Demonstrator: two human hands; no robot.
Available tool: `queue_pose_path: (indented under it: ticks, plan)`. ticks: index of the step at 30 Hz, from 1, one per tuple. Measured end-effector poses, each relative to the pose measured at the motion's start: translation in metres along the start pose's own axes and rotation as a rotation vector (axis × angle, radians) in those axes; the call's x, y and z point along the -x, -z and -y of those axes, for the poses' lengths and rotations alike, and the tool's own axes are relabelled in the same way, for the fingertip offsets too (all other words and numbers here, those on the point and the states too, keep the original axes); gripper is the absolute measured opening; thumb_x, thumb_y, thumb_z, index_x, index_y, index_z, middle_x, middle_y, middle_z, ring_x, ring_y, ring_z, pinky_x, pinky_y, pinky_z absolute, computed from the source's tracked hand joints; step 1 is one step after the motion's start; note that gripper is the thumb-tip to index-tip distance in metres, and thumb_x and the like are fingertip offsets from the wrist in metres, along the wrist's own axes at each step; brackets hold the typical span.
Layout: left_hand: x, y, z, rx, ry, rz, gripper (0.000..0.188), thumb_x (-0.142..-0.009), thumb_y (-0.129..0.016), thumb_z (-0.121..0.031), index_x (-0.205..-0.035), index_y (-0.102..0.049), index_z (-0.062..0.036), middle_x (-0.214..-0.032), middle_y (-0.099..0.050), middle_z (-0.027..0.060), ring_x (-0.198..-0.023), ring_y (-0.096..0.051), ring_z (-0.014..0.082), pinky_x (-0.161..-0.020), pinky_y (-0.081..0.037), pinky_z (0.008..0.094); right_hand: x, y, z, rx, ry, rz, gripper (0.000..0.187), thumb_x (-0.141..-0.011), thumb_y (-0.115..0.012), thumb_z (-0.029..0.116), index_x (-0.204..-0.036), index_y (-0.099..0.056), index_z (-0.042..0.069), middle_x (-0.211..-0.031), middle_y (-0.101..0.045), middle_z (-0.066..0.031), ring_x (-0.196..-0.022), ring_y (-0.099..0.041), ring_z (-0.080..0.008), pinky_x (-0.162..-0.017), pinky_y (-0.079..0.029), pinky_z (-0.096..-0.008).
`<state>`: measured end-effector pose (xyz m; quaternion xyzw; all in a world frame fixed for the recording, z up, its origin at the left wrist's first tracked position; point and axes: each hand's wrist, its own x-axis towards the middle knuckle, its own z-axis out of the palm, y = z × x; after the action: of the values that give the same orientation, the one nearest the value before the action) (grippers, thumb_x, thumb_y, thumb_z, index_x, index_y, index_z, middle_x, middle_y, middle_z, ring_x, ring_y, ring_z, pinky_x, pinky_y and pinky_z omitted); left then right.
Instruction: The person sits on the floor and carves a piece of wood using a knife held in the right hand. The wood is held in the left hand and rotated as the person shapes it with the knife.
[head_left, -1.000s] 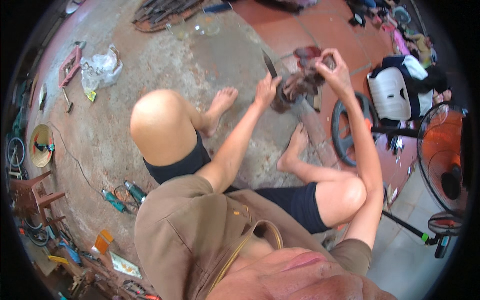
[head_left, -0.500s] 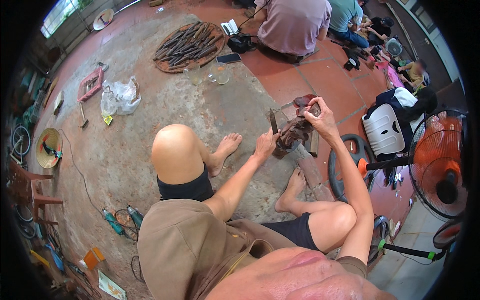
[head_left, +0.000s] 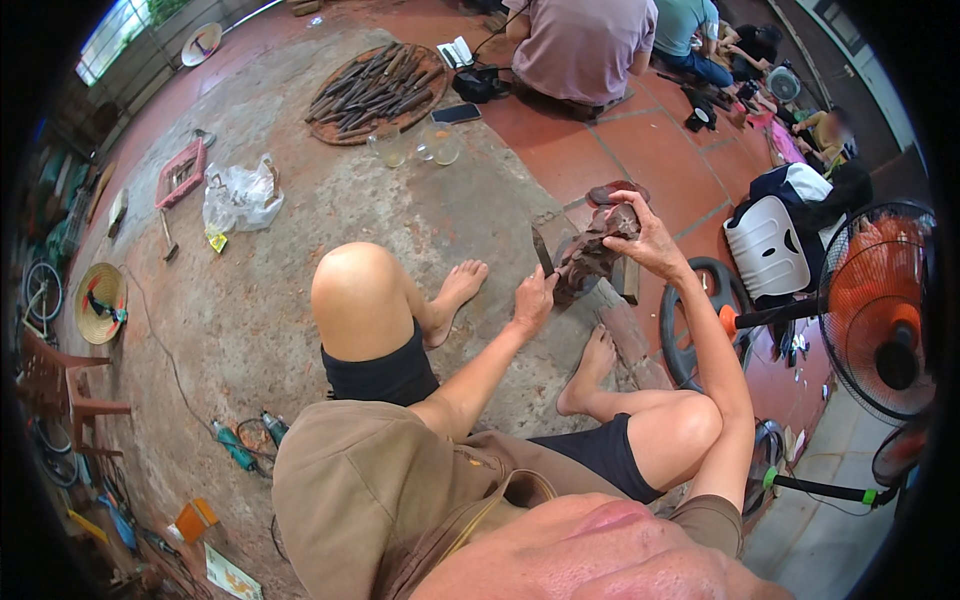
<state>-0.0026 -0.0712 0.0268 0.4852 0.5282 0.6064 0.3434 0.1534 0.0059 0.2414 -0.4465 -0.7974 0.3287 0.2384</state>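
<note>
My left hand (head_left: 535, 300) is closed around a dark, narrow chisel (head_left: 543, 254), whose blade end points up and away from me. Right beside it is a dark brown carved wood piece (head_left: 583, 266) with an uneven, knobbly surface. The fingers of my right hand (head_left: 648, 243) curl over the far right end of this carving and grip it. Just beyond that end, a reddish-brown rounded object (head_left: 613, 191) shows; whether it belongs to the carving I cannot tell. Under and beside the carving lie wooden blocks (head_left: 622, 325), close to my bare foot.
A round woven tray (head_left: 435, 100) full of dark tools lies ahead, near glasses (head_left: 440, 150) and a phone (head_left: 457, 114). To my right stand a fan (head_left: 880, 310), a black ring-shaped base (head_left: 675, 330) and a white plastic seat (head_left: 768, 252). Power tools (head_left: 233, 446) lie left. People sit farther off.
The chisel in my left hand has tilted slightly, and that hand has shifted a little. My right hand still grips the carving, which has turned slightly. The whole view has moved a bit.
</note>
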Motion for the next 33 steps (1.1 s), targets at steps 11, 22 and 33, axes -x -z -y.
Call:
queue_pose_path:
  ticks: [11, 22, 33]
  plan:
    - [0.000, 0.002, -0.006, 0.071, 0.057, -0.065, 0.025, -0.091, -0.057, -0.025, -0.096, -0.059, -0.0007, -0.081, -0.062, 0.0263, -0.078, -0.060, 0.0453, -0.067, -0.046, 0.0509, -0.004, -0.009, -0.013, -0.249, -0.121, 0.147, 0.063, -0.074, -0.081, 0.023, -0.127, -0.048, 0.011, -0.126, -0.055, -0.0023, -0.121, -0.045, -0.0169, -0.105, -0.035, -0.0344]
    - [0.000, -0.001, -0.010, 0.134, 0.129, -0.164, 0.026, -0.091, -0.056, -0.027, -0.094, -0.061, -0.0011, -0.084, -0.063, 0.0265, -0.081, -0.060, 0.0455, -0.069, -0.046, 0.0506, -0.005, -0.012, 0.002, -0.145, -0.115, 0.135, 0.044, -0.072, -0.081, 0.015, -0.107, -0.057, 0.007, -0.120, -0.061, -0.0074, -0.131, -0.042, -0.0259, -0.108, -0.032, -0.0407]
    - [-0.009, -0.010, 0.021, 0.017, 0.238, -0.202, 0.034, -0.091, -0.057, -0.032, -0.091, -0.057, 0.0018, -0.078, -0.060, 0.0295, -0.077, -0.058, 0.0489, -0.065, -0.044, 0.0531, -0.010, -0.020, 0.003, -0.213, -0.236, -0.024, 0.041, -0.076, -0.078, 0.008, -0.110, -0.054, 0.007, -0.119, -0.061, -0.0106, -0.121, -0.051, -0.0210, -0.104, -0.038, -0.0367]
